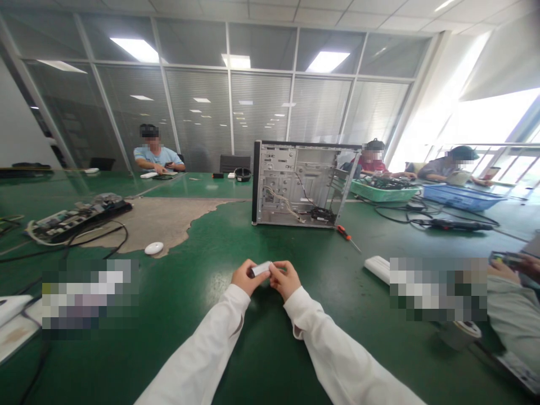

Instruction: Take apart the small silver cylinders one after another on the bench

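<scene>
Between my two hands is a small silvery-white rectangular block point(261, 269) with a dark end; its exact kind is not clear. My left hand point(244, 277) is closed on its left side, thumb along the lower edge. The fingers of my right hand point(286, 279) pinch its right end. Both hands are just above the green table point(219, 242). Beyond them stands an open computer case point(304, 185), its side panel off, with loose cables and a dark part inside. A screwdriver point(346, 236) with an orange and black handle lies by the case's front right corner.
At left are a cluttered power strip point(80, 219), black cables and a white round object point(154, 248). A green basket point(386, 192) and a blue basket point(462, 197) stand at right, near a white bar point(377, 268). Several people sit around; a co-worker's hands point(506, 270) are close at right.
</scene>
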Demonstrator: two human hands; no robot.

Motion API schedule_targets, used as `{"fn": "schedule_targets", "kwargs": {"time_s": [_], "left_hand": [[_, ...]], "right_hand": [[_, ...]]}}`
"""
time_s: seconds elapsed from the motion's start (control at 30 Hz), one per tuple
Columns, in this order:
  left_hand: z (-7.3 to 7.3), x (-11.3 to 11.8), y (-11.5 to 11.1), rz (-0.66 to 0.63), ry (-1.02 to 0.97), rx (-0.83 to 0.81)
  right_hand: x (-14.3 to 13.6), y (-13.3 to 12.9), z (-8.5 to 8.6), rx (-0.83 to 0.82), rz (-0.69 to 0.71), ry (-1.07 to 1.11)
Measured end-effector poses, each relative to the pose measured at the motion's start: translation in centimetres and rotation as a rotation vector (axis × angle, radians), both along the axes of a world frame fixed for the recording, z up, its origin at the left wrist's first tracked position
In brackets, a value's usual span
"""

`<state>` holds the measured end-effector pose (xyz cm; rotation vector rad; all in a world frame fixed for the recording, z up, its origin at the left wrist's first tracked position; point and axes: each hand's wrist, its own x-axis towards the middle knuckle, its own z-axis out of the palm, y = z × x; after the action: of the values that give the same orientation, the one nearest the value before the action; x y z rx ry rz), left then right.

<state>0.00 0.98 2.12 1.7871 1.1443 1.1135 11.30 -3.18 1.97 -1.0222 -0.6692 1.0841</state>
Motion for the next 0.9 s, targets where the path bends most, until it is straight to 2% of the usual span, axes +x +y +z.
{"fn": "schedule_targets", "kwargs": {"time_s": [0.2,0.5,0.63,0.9], "left_hand": [[0.0,0.2,-0.5,-0.108,-0.032,0.008],[-0.4,0.3,-0.1,-0.201,-0.171,-0.038],[0.0,0.2,-0.3,-0.23,-0.23,-0.068],[0.8,-0.3,-0.3,-0.217,-0.076,-0.053]], "right_hand": [[0.2,-0.1,0.2,0.165,-0.109,-0.45],[0.7,-1.3,1.4,0.33,-0.112,-0.923],[0.6,-1.7,1.9,0.387,-0.139,-1.0],[0.3,-2.2,2.6,0.393,-0.101,-0.976]]}}
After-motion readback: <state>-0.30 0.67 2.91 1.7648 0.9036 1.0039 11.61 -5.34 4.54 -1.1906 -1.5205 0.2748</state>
